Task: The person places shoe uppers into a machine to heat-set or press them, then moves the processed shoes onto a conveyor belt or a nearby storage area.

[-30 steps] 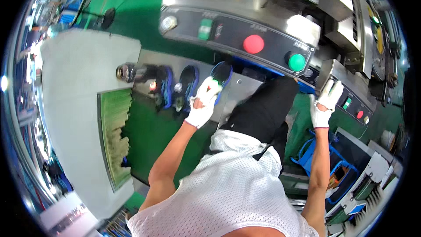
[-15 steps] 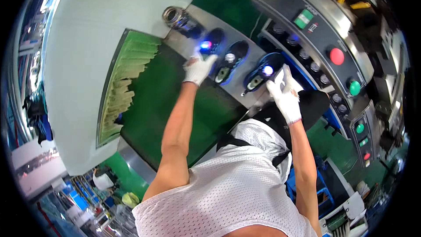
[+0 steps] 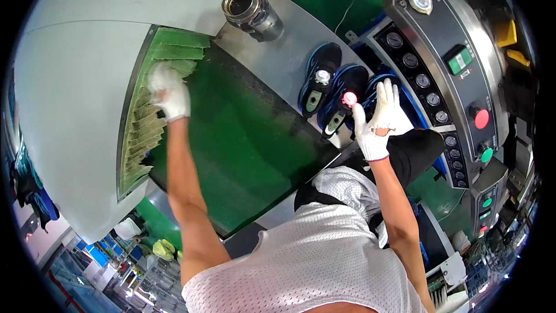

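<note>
Three black shoes with blue edges stand close together on the metal ledge. The left shoe (image 3: 311, 90) bears a round white piece on top, and the middle shoe (image 3: 339, 107) a round pink one. My right hand (image 3: 379, 124), in a white glove worn through at the palm, is open beside the right shoe (image 3: 377, 83) and hides much of it. Whether it touches that shoe I cannot tell. At the green strip curtain (image 3: 147, 133) on the left, my gloved left hand (image 3: 168, 93) is over the strips, its fingers smeared by motion.
An uncapped metal flask (image 3: 266, 23) stands at the ledge's far end. Between the curtain and the ledge runs a green conveyor belt (image 3: 231, 145). A control panel (image 3: 440, 40) with gauges and red and green buttons borders the right side. The pale machine housing (image 3: 69, 110) fills the left.
My left hand has moved left, from the leftmost shoe to the strip curtain. The shoes now sit closer together, farther from the flask. My right hand stays by the right shoe. The view has shifted.
</note>
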`<state>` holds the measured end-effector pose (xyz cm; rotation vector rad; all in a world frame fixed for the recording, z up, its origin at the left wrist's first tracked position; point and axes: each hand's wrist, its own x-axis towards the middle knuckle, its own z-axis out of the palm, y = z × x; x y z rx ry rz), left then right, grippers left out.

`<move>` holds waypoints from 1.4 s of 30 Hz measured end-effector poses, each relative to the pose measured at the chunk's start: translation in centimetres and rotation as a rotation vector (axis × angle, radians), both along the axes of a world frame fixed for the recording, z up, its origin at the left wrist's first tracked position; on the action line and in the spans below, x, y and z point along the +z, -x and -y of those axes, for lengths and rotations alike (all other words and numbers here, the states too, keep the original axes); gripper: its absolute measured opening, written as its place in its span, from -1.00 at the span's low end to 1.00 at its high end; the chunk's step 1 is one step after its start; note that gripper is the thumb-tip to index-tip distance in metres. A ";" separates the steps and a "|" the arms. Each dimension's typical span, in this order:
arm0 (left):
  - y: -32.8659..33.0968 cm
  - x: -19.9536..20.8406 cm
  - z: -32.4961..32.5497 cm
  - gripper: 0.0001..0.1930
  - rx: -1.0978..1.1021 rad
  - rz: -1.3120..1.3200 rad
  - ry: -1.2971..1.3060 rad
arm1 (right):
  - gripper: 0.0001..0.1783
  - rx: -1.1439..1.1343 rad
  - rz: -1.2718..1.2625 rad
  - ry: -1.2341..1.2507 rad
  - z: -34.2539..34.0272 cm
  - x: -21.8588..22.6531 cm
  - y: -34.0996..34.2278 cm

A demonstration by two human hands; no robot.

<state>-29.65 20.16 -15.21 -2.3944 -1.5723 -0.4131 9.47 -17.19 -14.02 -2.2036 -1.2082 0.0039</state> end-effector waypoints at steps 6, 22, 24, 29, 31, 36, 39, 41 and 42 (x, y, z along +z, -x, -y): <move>10.3 -2.6 -13.6 -0.33 0.065 -0.378 0.583 | -0.32 0.014 0.092 -0.044 -0.5 -1.0 -0.4; -0.8 -0.4 18.4 -0.07 0.033 0.691 0.815 | -0.52 -0.024 -0.029 -0.026 -2.1 1.6 -0.5; -1.6 -0.6 20.5 -0.18 0.033 0.585 0.732 | -0.52 -0.035 -0.037 -0.060 -1.6 0.9 -0.7; -6.2 4.7 19.5 -0.42 0.064 0.228 0.794 | -0.36 -0.018 -0.120 -0.135 1.5 1.7 -1.2; -6.3 7.1 19.8 -0.40 -0.091 0.108 0.747 | -0.23 -0.005 -0.233 -0.159 2.4 4.3 -0.4; -15.8 16.4 22.4 -0.28 -0.611 -0.121 1.045 | 0.02 0.531 -0.463 -0.088 4.4 12.2 0.4; -27.1 23.6 26.9 -0.32 -1.105 -0.298 1.049 | -0.02 0.815 -0.535 0.454 6.2 18.7 -1.6; -30.6 24.1 27.3 -0.32 -1.185 -0.433 1.126 | -0.08 0.663 -0.727 0.136 7.4 14.1 -2.3; -32.8 25.9 29.5 -0.32 -1.163 -0.378 1.241 | -0.07 0.626 -0.815 -0.051 9.5 14.1 -3.4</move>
